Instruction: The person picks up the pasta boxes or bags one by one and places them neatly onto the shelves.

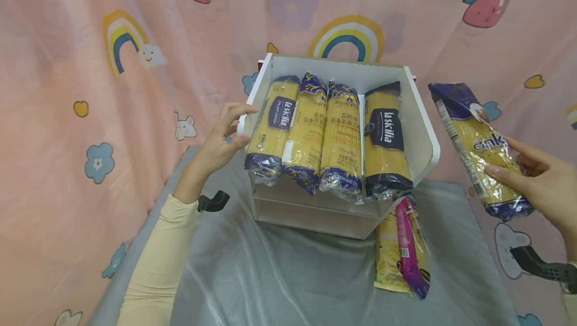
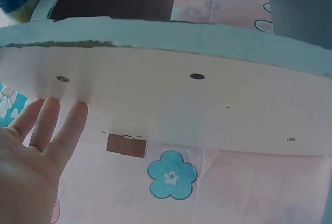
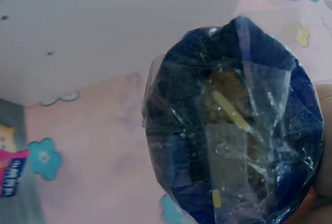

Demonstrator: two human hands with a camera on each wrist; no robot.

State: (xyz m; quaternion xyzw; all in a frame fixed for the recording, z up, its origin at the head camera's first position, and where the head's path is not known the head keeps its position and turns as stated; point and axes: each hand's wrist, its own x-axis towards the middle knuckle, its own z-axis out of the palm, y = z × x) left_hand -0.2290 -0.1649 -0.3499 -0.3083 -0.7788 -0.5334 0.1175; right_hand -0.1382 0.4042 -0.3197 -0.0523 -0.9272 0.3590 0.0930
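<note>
On the right of the head view, my right hand [image 1: 538, 176] grips a packet of spaghetti [image 1: 484, 150] with purple ends, holding it tilted beside the white shelf unit [image 1: 423, 130]. The packet's crumpled dark blue end [image 3: 233, 130] fills much of the right wrist view. My left hand [image 1: 225, 133] is at the unit's left side panel; in the left wrist view, extended fingers [image 2: 67, 130] touch the panel's outer face [image 2: 155, 94]. Side by side on the top tier lie several spaghetti packets, among them a left one [image 1: 270, 125] and a right one [image 1: 386, 140] with dark labels.
Below the unit's right front, a yellow packet [image 1: 387, 256] and a pink-and-purple packet [image 1: 410, 251] lie on the grey cloth [image 1: 270, 276]. A lower tier [image 1: 311, 218] shows under the top one. A pink patterned curtain [image 1: 203, 55] hangs behind and at the sides.
</note>
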